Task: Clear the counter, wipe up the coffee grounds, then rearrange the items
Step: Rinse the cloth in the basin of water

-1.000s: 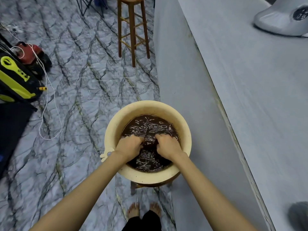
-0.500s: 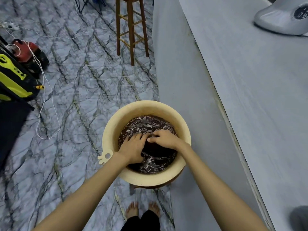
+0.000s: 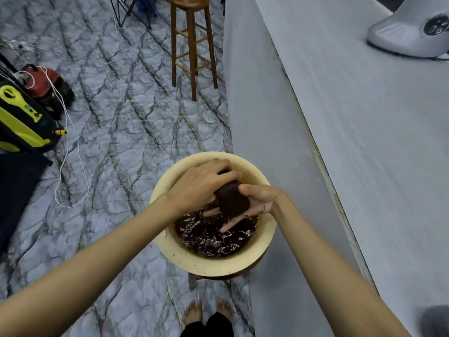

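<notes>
A cream plastic basin (image 3: 266,249) holds dark brown rippling water (image 3: 213,237) and stands on a low stool beside the grey counter (image 3: 364,117). Above the water I hold a dark brown wet cloth (image 3: 232,200), bunched into a lump. My left hand (image 3: 199,184) grips its upper end from the left, fingers curled over it. My right hand (image 3: 257,203) lies under the cloth, palm up, thumb pressed against its top and fingers stretched down toward the water.
A silver appliance base (image 3: 410,32) stands on the counter at the far right. A wooden bar stool (image 3: 193,45) stands ahead on the marbled floor. A yellow-black machine (image 3: 21,117), a red device (image 3: 41,81) and white cords (image 3: 68,152) lie at the left. My bare feet (image 3: 209,312) are below the basin.
Both hands were down in the dark water kneading the cloth; now they have lifted it clear of the surface, bunched between them. The view has shifted slightly.
</notes>
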Action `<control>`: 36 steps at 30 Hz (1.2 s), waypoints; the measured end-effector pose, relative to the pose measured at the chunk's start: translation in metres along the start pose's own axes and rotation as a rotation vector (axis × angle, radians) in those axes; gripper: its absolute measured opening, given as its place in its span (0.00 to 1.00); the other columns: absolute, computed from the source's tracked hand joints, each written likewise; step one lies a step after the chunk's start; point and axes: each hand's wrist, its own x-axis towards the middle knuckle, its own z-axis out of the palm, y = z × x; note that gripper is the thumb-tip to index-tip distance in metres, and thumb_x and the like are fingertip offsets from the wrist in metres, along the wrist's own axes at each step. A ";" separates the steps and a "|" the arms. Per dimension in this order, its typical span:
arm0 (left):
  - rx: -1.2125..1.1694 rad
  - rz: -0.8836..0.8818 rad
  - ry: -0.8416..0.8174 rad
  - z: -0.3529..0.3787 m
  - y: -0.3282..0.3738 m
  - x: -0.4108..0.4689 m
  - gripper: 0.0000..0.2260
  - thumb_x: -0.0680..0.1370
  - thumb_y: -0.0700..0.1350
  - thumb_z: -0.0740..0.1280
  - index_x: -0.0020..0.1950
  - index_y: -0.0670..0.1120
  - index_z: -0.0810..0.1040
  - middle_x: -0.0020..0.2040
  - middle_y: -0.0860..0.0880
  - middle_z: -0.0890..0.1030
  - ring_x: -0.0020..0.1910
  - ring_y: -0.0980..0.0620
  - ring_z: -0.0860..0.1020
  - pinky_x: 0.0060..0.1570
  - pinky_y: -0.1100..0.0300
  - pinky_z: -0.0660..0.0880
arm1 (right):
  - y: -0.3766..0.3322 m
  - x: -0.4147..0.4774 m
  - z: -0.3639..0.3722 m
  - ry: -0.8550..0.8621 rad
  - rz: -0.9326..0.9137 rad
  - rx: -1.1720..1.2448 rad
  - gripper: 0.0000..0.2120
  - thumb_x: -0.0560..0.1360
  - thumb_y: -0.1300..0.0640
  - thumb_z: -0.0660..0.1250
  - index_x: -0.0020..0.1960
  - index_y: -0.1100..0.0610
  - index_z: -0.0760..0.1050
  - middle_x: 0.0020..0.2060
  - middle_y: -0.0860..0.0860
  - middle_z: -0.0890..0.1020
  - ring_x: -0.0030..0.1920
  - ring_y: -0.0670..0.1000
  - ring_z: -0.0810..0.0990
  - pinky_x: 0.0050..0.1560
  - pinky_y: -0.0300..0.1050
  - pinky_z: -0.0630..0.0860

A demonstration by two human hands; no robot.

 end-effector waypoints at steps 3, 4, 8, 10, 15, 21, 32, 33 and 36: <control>0.159 0.129 0.026 -0.010 -0.009 0.007 0.16 0.71 0.41 0.64 0.57 0.54 0.71 0.49 0.50 0.74 0.45 0.49 0.77 0.26 0.58 0.71 | -0.008 0.012 0.008 -0.130 0.009 -0.061 0.36 0.66 0.55 0.76 0.69 0.57 0.63 0.67 0.61 0.69 0.64 0.65 0.73 0.52 0.62 0.78; 0.184 0.145 0.006 -0.011 -0.013 0.007 0.15 0.72 0.42 0.62 0.57 0.54 0.71 0.49 0.50 0.73 0.44 0.49 0.78 0.24 0.59 0.70 | -0.011 0.013 0.010 -0.096 0.031 -0.121 0.33 0.67 0.56 0.75 0.68 0.57 0.64 0.65 0.61 0.71 0.56 0.59 0.80 0.45 0.53 0.82; 0.311 0.141 -0.106 -0.012 -0.031 0.002 0.16 0.70 0.42 0.63 0.57 0.52 0.76 0.45 0.49 0.80 0.39 0.49 0.81 0.20 0.61 0.66 | -0.024 0.015 0.023 0.144 0.148 -0.382 0.12 0.74 0.64 0.65 0.57 0.58 0.73 0.40 0.51 0.76 0.29 0.41 0.73 0.21 0.30 0.68; 0.328 0.069 -0.166 -0.009 -0.034 -0.003 0.18 0.71 0.41 0.60 0.59 0.51 0.76 0.48 0.48 0.83 0.40 0.47 0.82 0.24 0.60 0.68 | -0.026 0.019 0.028 0.335 0.203 -0.563 0.04 0.74 0.63 0.66 0.48 0.57 0.73 0.34 0.50 0.71 0.25 0.40 0.67 0.19 0.30 0.60; 0.200 -0.363 -0.448 0.000 -0.018 -0.004 0.14 0.74 0.39 0.62 0.59 0.44 0.72 0.50 0.43 0.80 0.47 0.41 0.78 0.41 0.51 0.73 | -0.026 0.034 0.026 0.752 0.305 -1.198 0.17 0.67 0.55 0.74 0.51 0.62 0.75 0.35 0.53 0.77 0.31 0.50 0.74 0.23 0.37 0.68; -0.234 -0.777 -0.365 0.013 -0.015 -0.006 0.06 0.68 0.41 0.65 0.33 0.40 0.73 0.29 0.46 0.75 0.31 0.45 0.75 0.29 0.54 0.70 | -0.029 0.043 0.032 0.947 0.138 -1.641 0.06 0.70 0.65 0.64 0.35 0.58 0.71 0.29 0.50 0.73 0.33 0.54 0.73 0.28 0.43 0.65; -1.484 -1.251 -0.516 -0.007 0.007 -0.006 0.18 0.74 0.41 0.60 0.25 0.51 0.59 0.17 0.56 0.60 0.14 0.60 0.56 0.14 0.71 0.49 | -0.037 0.038 0.040 0.899 -0.097 -1.984 0.17 0.73 0.64 0.58 0.61 0.57 0.75 0.48 0.59 0.81 0.48 0.60 0.79 0.38 0.49 0.67; -1.591 -1.265 -0.503 -0.005 0.010 -0.007 0.18 0.74 0.41 0.59 0.25 0.51 0.59 0.17 0.56 0.60 0.14 0.60 0.56 0.14 0.71 0.48 | -0.037 0.038 0.040 0.890 -0.109 -2.006 0.16 0.74 0.64 0.58 0.60 0.58 0.75 0.48 0.59 0.82 0.48 0.60 0.79 0.39 0.49 0.68; -1.890 -1.255 -0.432 -0.003 0.015 -0.009 0.17 0.70 0.42 0.61 0.23 0.50 0.60 0.16 0.55 0.61 0.13 0.60 0.57 0.13 0.69 0.47 | -0.036 0.039 0.038 0.882 -0.217 -2.024 0.13 0.75 0.64 0.57 0.56 0.60 0.75 0.45 0.60 0.82 0.45 0.61 0.79 0.39 0.51 0.70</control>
